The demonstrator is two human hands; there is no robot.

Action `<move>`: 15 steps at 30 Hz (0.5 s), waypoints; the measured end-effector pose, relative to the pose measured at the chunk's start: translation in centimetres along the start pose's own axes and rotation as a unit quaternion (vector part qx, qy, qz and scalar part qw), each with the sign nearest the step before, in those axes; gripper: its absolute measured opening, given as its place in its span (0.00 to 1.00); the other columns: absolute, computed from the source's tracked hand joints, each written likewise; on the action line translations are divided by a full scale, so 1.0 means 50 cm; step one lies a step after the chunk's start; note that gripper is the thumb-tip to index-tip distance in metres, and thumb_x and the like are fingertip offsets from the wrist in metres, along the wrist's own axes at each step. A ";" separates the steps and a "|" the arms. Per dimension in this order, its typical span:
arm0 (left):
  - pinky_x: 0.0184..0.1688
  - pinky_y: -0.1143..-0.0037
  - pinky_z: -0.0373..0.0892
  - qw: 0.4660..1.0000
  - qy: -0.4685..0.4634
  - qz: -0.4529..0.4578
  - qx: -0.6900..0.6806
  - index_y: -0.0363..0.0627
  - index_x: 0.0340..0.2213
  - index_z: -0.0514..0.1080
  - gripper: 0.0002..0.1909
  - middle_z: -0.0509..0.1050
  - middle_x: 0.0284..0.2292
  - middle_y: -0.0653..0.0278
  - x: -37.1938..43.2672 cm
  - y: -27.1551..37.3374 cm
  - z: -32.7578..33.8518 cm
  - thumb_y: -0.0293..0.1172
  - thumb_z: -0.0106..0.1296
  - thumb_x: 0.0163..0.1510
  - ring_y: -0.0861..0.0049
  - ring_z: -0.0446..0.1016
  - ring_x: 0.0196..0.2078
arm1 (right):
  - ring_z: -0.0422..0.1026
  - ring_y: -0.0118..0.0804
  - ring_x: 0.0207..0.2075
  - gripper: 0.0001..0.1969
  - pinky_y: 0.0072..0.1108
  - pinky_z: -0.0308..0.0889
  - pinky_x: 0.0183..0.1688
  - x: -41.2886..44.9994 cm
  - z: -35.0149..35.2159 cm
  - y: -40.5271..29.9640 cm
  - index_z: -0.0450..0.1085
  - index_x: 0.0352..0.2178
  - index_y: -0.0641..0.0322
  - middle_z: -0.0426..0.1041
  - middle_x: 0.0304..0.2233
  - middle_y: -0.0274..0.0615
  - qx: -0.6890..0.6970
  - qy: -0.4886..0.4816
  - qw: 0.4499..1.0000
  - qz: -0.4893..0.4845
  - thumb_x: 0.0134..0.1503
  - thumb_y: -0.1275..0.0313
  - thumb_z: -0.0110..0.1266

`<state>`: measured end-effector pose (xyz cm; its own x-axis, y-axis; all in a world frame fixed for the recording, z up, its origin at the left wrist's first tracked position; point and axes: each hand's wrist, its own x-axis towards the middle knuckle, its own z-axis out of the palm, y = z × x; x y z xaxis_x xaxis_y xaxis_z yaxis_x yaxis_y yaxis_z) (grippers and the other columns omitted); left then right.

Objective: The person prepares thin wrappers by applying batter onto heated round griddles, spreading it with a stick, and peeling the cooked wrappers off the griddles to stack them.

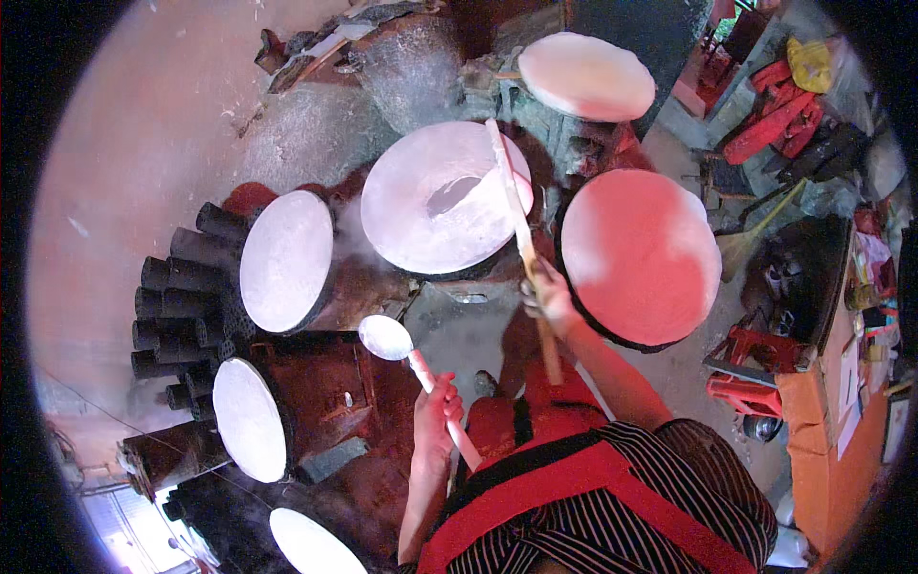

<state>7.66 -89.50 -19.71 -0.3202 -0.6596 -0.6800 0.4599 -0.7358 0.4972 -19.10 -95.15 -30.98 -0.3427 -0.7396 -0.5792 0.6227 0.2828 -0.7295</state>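
My left hand (pixel 436 409) grips the pale handle of a ladle (pixel 386 337), its bowl coated white and raised in front of me. My right hand (pixel 549 290), slightly blurred, is closed around a long flat wooden stick (pixel 510 194). The stick's far part crosses the right side of a round whitish pan or griddle (pixel 409 172). On that surface, a darker oval patch (pixel 453 196) shows beside a brighter white area that reaches towards the stick. Right of my hand stands a large round vessel (pixel 638 258) with a pale top, partly lit red.
More round white surfaces, one at the left (pixel 287 262) and one lower left (pixel 249 420), curve around me. Black cylindrical briquettes (pixel 179 301) are stacked against the wall. A pale round top (pixel 588 75) stands at the back. A red stool (pixel 753 359) is by the table at right.
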 end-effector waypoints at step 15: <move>0.16 0.86 0.55 0.995 0.005 0.061 0.076 0.44 0.33 0.62 0.05 0.62 0.22 0.70 0.006 0.073 -0.032 0.28 0.46 0.56 0.87 0.59 0.19 | 0.68 0.23 0.39 0.19 0.15 0.62 0.42 -0.002 0.138 0.068 0.65 0.49 0.62 0.72 0.40 0.34 -0.119 -0.057 0.983 -0.129 0.54 0.77 0.47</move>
<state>10.55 -92.13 -18.95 -0.2612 -0.7440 -0.6150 0.3646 -0.6660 0.6508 -12.09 -98.34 -30.90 -0.3784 -0.8653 -0.3287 0.3391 0.2009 -0.9190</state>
